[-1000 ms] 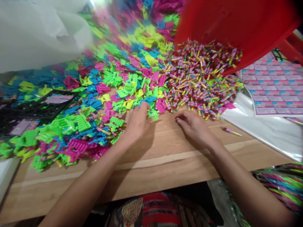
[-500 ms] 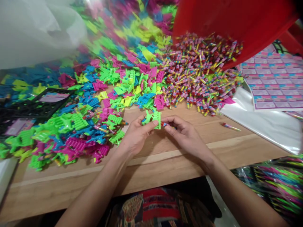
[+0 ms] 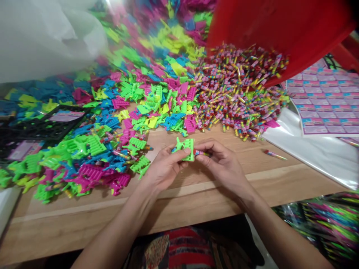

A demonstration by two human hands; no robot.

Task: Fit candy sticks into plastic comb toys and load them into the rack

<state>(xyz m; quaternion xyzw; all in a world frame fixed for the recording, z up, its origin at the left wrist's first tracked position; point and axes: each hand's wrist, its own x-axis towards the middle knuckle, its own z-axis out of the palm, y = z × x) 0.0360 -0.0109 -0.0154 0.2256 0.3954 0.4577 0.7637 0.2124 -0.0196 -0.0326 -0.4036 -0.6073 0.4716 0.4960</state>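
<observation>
Between the thumb and fingers of my left hand (image 3: 164, 169) is a green plastic toy piece (image 3: 189, 145) with a ribbed body. My right hand (image 3: 223, 161) pinches a small printed tube (image 3: 200, 152) with a red end, held against or very close to the right edge of the green piece. Whether the tube sits inside it I cannot tell. To the left lies a heap of assembled-looking green, blue and pink toy pieces (image 3: 92, 172), some with tubes in them. A large pile of similar small tubes (image 3: 224, 93) rises beyond my right hand.
Loose coloured plastic pieces (image 3: 153, 99) spread across the back. Black frames (image 3: 60, 123) lie at left. A red sheet (image 3: 269, 33) hangs over the tubes. Printed label sheets (image 3: 328, 101) and white plastic film (image 3: 300, 145) lie right, near a single tube (image 3: 275, 154) on the wooden table (image 3: 207, 201).
Both hands, with the green piece and the tube, sit slightly lower and further right in the picture. More of the tube shows between my right fingers. The view has shifted a little.
</observation>
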